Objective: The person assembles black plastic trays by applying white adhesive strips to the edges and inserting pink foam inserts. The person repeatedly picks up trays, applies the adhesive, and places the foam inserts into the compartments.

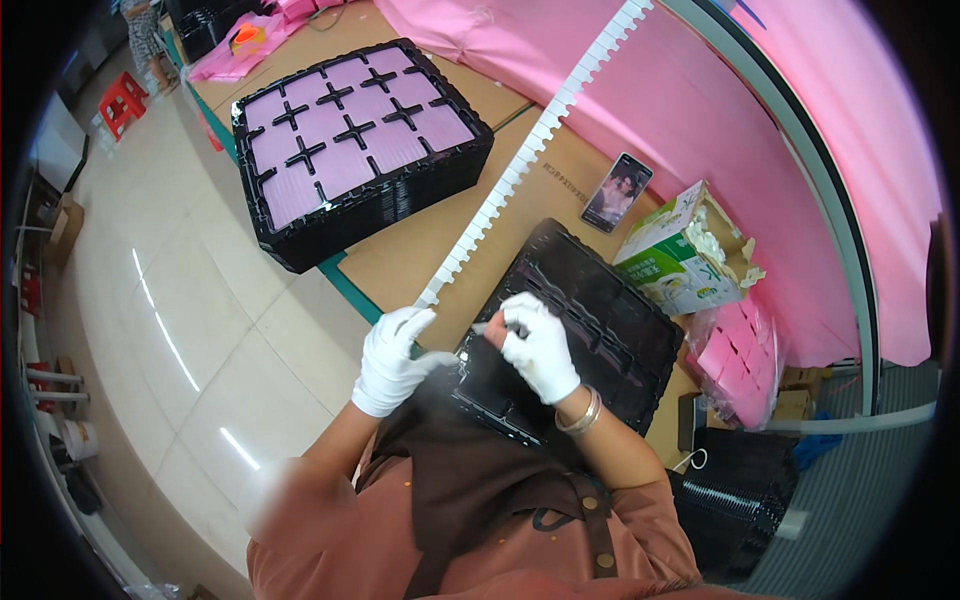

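Head view: gloved left hand (pixel 390 360) pinches the notched white strip (pixel 530 150) running to upper centre; right hand (pixel 538 345), fingers curled together, rests over the glossy black tray (pixel 600 320) at centre.

Two hands in white gloves show, the left hand (pixel 390 360) and the right hand (pixel 538 345). There is one long white notched strip (pixel 540 135). Two stacks of black plastic trays stand on the tabletop (pixel 400 255): one topped with pink sheets (pixel 355 130), one bare black stack (pixel 590 320). One smartphone (pixel 617 192), one opened green and white carton (pixel 680 255), one clear bag of pink pieces (pixel 735 365), and one red stool (pixel 122 100) on the floor.
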A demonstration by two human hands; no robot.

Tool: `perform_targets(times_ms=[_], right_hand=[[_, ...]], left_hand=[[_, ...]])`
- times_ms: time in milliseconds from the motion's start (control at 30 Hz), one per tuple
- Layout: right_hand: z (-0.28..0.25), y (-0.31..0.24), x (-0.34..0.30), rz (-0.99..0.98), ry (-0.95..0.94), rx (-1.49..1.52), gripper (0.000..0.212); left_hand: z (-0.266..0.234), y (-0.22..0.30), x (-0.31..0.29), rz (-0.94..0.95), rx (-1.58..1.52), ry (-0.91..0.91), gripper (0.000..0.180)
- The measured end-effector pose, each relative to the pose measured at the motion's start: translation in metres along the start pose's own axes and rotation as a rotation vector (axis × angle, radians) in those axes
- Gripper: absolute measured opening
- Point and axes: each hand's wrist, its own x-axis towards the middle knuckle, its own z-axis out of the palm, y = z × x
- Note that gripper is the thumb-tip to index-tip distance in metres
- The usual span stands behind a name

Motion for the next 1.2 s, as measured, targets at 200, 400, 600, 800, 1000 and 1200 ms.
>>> perform_targets(times_ms=[200,400,600,800,1000,1200], right_hand=[[0.039,0.026,0.046,-0.048,-0.304,-0.4,0.007],[0.09,0.052,0.069,-0.068,-0.436,-0.518,0.009],[0.1,0.042,0.077,0.056,-0.421,-0.819,0.021],[0.051,0.003,0.067,0.103,-0.16,-0.536,0.027],[-0.124,0.016,-0.025,0.056,0.477,-0.616,0.018],[-0.202,0.117,-0.211,0.709,0.619,-0.731,0.022]], left_hand=[[-0.008,-0.018,-0.024,-0.084,0.307,-0.101,0.041],[-0.004,-0.017,-0.031,-0.166,0.319,-0.134,0.038],[-0.001,-0.022,-0.038,-0.161,0.31,-0.116,0.041],[-0.007,-0.02,-0.031,-0.199,0.212,-0.158,0.038],[-0.014,-0.004,-0.019,-0.196,0.107,0.046,0.028],[0.031,0.033,0.005,-0.097,-0.11,-0.248,0.028]])
